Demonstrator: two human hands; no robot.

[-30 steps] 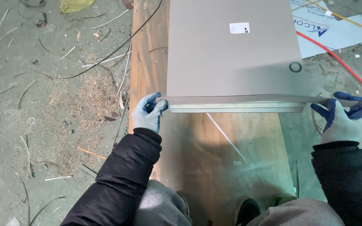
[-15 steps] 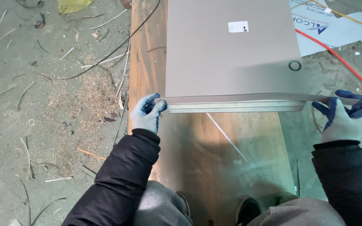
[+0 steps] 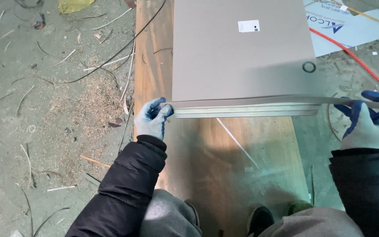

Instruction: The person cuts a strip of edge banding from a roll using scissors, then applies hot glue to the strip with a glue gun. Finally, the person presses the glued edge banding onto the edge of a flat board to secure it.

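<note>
- Head view: the person stands over a long brown wooden board [image 3: 224, 162] lying on a dusty floor, their shoes showing at six o'clock.
- A stack of grey panels [image 3: 242, 57] sits on the far part of that board, filling the picture from centre to twelve o'clock, with a small white label [image 3: 248, 26] near its top and a dark ring [image 3: 309, 67] near its right edge.
- The left hand [image 3: 152, 118], in a white glove with blue fingers, sits at about nine o'clock from centre; its fingers are curled closed around the near left corner of the top sheet [image 3: 352, 101].
- The right hand [image 3: 369, 123], gloved alike, is at three o'clock; its fingers are wrapped over the thin edge of that sheet, which juts out past the right side of the stack.
- The sheet's near edge looks raised slightly above the panels under it.
- Sawdust [image 3: 97, 96] lies at nine to ten o'clock, crossed by a black cable [image 3: 123, 48].
- A red cable [image 3: 352, 57] runs at two o'clock beside a white printed sheet [image 3: 356, 26].
</note>
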